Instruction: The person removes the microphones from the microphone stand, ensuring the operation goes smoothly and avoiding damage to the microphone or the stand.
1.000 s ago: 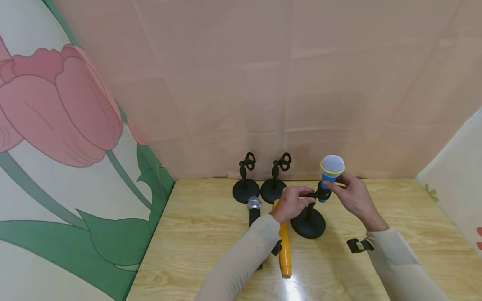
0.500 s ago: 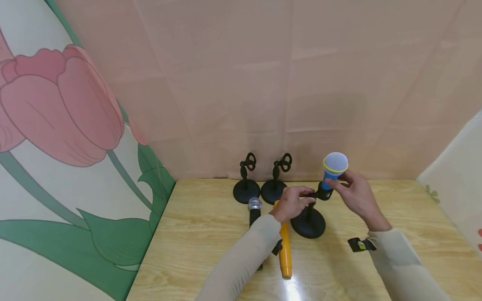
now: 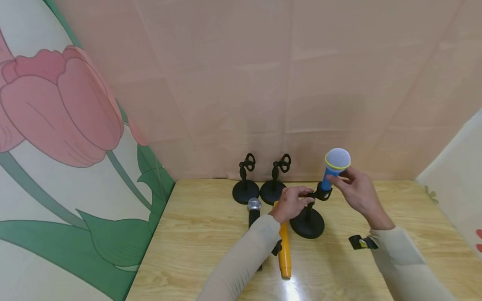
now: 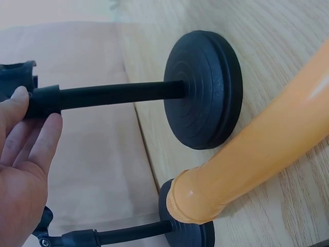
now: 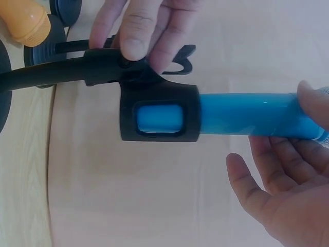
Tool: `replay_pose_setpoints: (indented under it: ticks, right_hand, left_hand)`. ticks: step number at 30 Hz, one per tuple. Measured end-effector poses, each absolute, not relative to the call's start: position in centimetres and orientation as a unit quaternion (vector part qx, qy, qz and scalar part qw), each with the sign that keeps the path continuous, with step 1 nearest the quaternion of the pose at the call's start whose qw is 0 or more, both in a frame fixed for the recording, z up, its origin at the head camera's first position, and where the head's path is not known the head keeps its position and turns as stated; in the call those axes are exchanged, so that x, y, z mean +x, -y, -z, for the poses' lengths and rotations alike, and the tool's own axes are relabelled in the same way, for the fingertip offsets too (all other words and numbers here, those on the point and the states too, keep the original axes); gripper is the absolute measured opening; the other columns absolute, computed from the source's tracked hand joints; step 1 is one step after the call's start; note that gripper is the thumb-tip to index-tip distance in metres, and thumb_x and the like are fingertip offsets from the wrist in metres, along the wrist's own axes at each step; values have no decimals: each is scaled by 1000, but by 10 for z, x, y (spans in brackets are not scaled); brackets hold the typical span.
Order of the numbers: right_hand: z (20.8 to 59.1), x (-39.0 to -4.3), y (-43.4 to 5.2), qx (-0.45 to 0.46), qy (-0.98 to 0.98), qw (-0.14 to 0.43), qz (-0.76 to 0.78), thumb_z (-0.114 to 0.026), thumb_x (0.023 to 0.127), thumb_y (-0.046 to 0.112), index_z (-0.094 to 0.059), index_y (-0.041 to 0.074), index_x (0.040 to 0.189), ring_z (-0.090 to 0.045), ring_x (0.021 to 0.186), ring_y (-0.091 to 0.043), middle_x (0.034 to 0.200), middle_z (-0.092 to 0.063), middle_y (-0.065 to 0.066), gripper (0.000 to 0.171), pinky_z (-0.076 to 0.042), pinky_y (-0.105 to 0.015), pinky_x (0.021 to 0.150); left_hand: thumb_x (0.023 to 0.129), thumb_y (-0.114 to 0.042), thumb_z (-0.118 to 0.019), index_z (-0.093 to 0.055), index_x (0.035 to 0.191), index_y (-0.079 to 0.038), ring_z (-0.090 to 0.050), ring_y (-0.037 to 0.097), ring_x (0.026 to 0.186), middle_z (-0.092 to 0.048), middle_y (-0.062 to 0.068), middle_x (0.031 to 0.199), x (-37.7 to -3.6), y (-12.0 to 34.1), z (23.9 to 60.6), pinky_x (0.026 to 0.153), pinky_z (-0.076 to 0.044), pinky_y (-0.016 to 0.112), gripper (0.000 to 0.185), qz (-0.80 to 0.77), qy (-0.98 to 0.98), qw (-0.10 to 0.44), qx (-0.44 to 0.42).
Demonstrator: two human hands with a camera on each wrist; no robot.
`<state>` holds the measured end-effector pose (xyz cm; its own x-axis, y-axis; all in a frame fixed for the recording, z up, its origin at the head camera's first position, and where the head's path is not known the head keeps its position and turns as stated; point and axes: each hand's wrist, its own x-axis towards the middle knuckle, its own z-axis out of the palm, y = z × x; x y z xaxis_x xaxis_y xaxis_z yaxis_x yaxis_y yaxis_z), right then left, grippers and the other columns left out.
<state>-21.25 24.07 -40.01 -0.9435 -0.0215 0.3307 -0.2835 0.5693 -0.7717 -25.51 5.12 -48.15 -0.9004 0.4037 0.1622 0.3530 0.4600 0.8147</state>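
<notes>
1. Step in hand: judged from the frames, the blue microphone (image 3: 333, 169) is being seated in the clip (image 5: 159, 113) of the nearest stand (image 3: 308, 221). The blue handle already sits inside the clip, with its lower end showing through the clip's window in the right wrist view.

2. Left hand (image 3: 291, 202): its fingers (image 5: 136, 31) curl round the top of the stand's black stem, just behind the clip, and brace it. The grip is closed on the stand.

3. Right hand (image 3: 357, 192): the thumb and fingertips pinch the blue handle just under the grille. The remaining fingers stay spread apart.

4. Location: the blue microphone stands near-upright above the stand's round base (image 4: 205, 95), at about 1 o'clock from the table's (image 3: 196, 246) centre, with the grille tilted slightly toward 1 o'clock.

5. Surroundings: an orange microphone (image 3: 284, 246) lies just beside the base at its 8 o'clock. A black microphone (image 3: 254, 211) lies further toward 9 o'clock. Two empty stands (image 3: 245, 190) (image 3: 273, 188) sit at 11 o'clock by the backdrop.

6. Next move, as a judgement: it calls for pressing the handle down along the clip's axis until it is snug, while the left hand resists tipping. Release should follow only once the stand balances.
</notes>
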Motion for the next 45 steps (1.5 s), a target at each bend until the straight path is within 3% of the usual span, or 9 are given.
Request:
replay_pose_setpoints:
  ticks: [14,16,18,20,23,30,35,38,45]
  right_hand:
    - [383,-207,-240,66,875,135,-460,-62,100,29,-51,-9,137,-57,110,-59,130,-54,-38,54,-47,-71,85]
    - [381,-206,-241,64,877,140,-456,-63,100,29,-51,-8,137,-58,110,-57,130,-55,-37,54,-52,-63,83]
    - [378,-205,-243,63,877,145,-453,-63,100,28,-52,-8,136,-59,110,-56,130,-56,-36,53,-58,-43,80]
    - [375,-204,-244,59,878,150,-450,-63,100,28,-53,-8,135,-60,110,-54,130,-57,-35,51,-55,-22,74]
    - [371,-202,-246,52,879,151,-449,-62,100,29,-54,-8,134,-60,109,-54,129,-58,-35,51,-47,-11,70]
    - [374,-199,-249,58,885,156,-435,-65,99,29,-58,-8,128,-63,103,-54,121,-62,-34,47,-54,-20,71]
    - [383,-196,-252,60,886,148,-436,-64,99,29,-59,-9,126,-62,104,-55,118,-63,-34,46,-54,-57,83]
    - [389,-196,-253,63,885,146,-437,-64,100,28,-58,-9,126,-61,105,-54,117,-63,-34,46,-47,-67,87]
    - [403,-189,-257,62,890,133,-432,-63,100,28,-58,-9,126,-60,107,-54,118,-62,-34,45,-47,-68,87]
  left_hand:
    - [93,-23,-71,-74,119,-19,-64,-2,101,-71,-14,112,-257,-50,483,80,-51,11,26,-469,-853,28,226]
    - [93,-24,-71,-74,119,-20,-63,-3,101,-71,-15,112,-258,-51,483,80,-50,11,26,-464,-856,28,227]
    - [94,-24,-71,-74,119,-19,-64,-2,101,-71,-14,112,-260,-51,482,80,-50,11,26,-462,-856,26,228]
    - [94,-23,-71,-74,120,-19,-64,-2,102,-71,-14,112,-260,-52,481,81,-50,11,26,-460,-858,26,229]
    - [94,-23,-71,-74,120,-18,-64,-1,103,-71,-13,112,-262,-52,479,81,-51,12,27,-460,-858,29,226]
    - [94,-22,-69,-73,121,-20,-64,-1,102,-71,-13,113,-267,-48,475,84,-52,14,28,-455,-863,52,214]
    - [95,-20,-69,-74,122,-20,-63,-2,97,-71,-12,113,-273,-48,472,82,-51,13,27,-443,-867,58,220]
    - [94,-20,-70,-74,121,-20,-62,-2,95,-71,-11,111,-276,-50,468,82,-51,14,27,-436,-871,61,218]
    - [94,-20,-70,-74,122,-22,-63,1,100,-70,-11,117,-281,-54,461,84,-51,17,28,-426,-881,62,194]
